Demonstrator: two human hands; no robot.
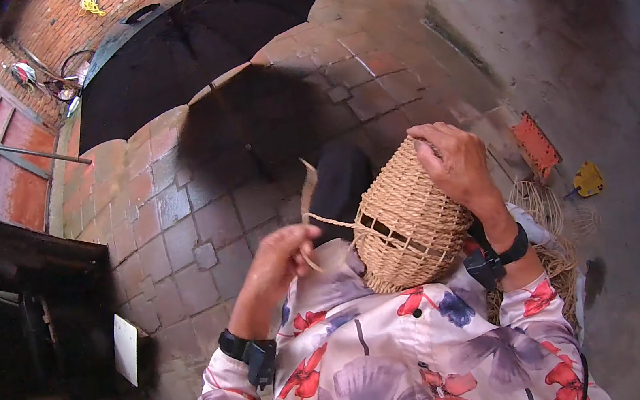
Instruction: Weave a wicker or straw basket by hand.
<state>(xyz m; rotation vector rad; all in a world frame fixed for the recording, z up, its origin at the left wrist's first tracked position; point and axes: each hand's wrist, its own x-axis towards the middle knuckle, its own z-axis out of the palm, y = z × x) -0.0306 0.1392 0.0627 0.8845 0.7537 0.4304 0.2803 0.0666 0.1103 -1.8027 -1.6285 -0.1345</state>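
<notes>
A woven straw-coloured basket [407, 179] rests on its side against my lap. Open slots cross its side, with bare upright strands showing through. My right hand [455, 163] grips the basket's far end from above, thumb and fingers bent over it. Left of the basket, my left hand [283, 256] is closed with its fingertips pinched together on a plant-fibre strand [329, 220]. This strand runs twisted from the slotted part of the basket toward the hand. Its flat, loose end stands up beyond my fingers.
Bundled fibre strands [558, 273] lie at my right side. Beyond them are an orange perforated block [535, 143] and a yellow flat-headed object [587, 179]. An open black umbrella [199, 41] stands ahead on the paved floor. A white panel [126, 350] leans at left.
</notes>
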